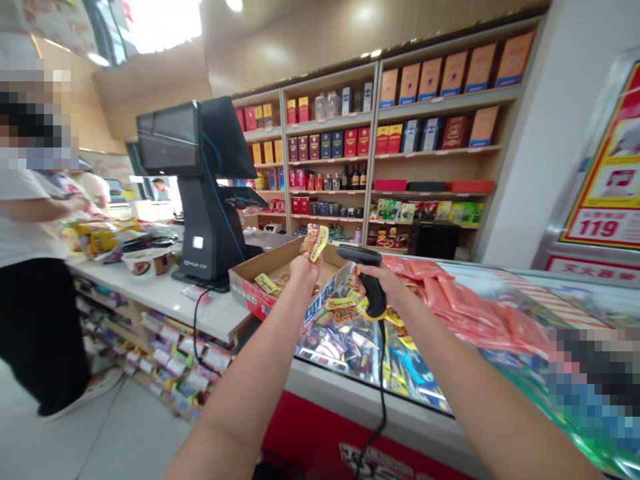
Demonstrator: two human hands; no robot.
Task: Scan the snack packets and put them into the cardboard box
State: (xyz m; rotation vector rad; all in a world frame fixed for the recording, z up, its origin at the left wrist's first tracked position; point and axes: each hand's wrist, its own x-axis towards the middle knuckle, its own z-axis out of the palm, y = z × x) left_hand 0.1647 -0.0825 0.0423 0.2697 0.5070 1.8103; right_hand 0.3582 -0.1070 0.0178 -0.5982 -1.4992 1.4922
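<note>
Pinched in my left hand (306, 268) is a small snack packet (315, 241) with a yellow label, held up over an open cardboard box (240, 277). A few similar yellow-labelled packets (267, 284) lie inside that box. My right hand (387, 283) grips a black barcode scanner (371, 283) by its handle, the head toward the packet and the cord hanging down over the counter's front. Below the scanner, more yellow-labelled packets (344, 312) rest on the glass-topped display counter (320, 357).
Left of the box stands a black checkout terminal (200, 220) on a white counter (220, 310), with a paper bowl (145, 262) beside it. Flat red plastic packages (465, 307) cover the glass at right. A person (35, 267) stands at left. Stocked shelves (327, 160) line the back wall.
</note>
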